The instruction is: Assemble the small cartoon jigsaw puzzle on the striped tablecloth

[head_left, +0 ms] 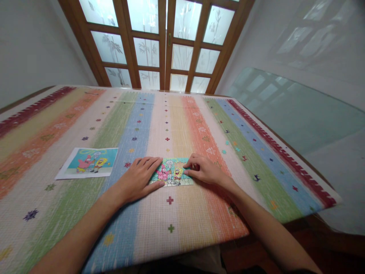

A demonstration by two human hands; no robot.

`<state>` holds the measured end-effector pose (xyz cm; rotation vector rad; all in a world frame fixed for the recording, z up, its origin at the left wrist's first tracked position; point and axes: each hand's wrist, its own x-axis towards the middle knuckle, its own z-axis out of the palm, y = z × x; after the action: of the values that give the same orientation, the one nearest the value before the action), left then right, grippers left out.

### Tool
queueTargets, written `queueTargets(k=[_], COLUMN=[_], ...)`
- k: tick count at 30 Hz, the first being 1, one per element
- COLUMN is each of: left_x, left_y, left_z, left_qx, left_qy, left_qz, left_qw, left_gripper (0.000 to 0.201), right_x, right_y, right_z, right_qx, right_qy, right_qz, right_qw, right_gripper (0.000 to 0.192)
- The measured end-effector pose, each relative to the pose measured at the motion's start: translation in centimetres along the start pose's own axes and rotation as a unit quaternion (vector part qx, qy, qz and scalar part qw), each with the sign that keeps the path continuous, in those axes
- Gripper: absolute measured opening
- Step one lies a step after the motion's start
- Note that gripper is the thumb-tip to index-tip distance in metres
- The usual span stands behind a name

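Note:
A small jigsaw puzzle (171,176) with cartoon figures lies flat on the striped tablecloth in front of me. My left hand (138,178) rests palm down over its left side, fingers stretched out and thumb along the lower edge. At the right side of the puzzle, my right hand (204,170) pinches a small teal puzzle piece (185,172) between thumb and forefinger. Bare cloth seems to show in a gap in the upper right part of the puzzle. To the left lies a printed reference picture (92,161) of the same figures.
Several loose puzzle pieces (224,152), teal and orange, are scattered to the right beyond my right hand. The patterned tablecloth (159,133) covers the large table. Wooden doors (165,45) with frosted panes stand beyond its far edge, and a glass panel (285,110) leans at the right.

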<state>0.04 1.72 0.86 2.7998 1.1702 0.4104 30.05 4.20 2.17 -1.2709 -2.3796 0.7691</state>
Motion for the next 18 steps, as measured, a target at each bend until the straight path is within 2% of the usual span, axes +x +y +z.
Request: queueTargets(k=[6,18], left_x=[0.0,-0.1], left_y=[-0.2,-0.3], left_z=[0.1,0.4], left_qx=[0.003,0.021], left_qy=[0.006,0.02], left_qz=[0.003,0.012], left_qw=[1.0,1.0], left_gripper=[0.063,0.064], right_x=[0.2,0.2], right_y=[-0.4,-0.8], right_z=[0.4,1.9], right_qx=[-0.01,-0.03], right_qy=[0.008,0.085], right_qz=[0.009,0.019], right_qw=[1.0,0.996], right_gripper=[0.006,0.017])
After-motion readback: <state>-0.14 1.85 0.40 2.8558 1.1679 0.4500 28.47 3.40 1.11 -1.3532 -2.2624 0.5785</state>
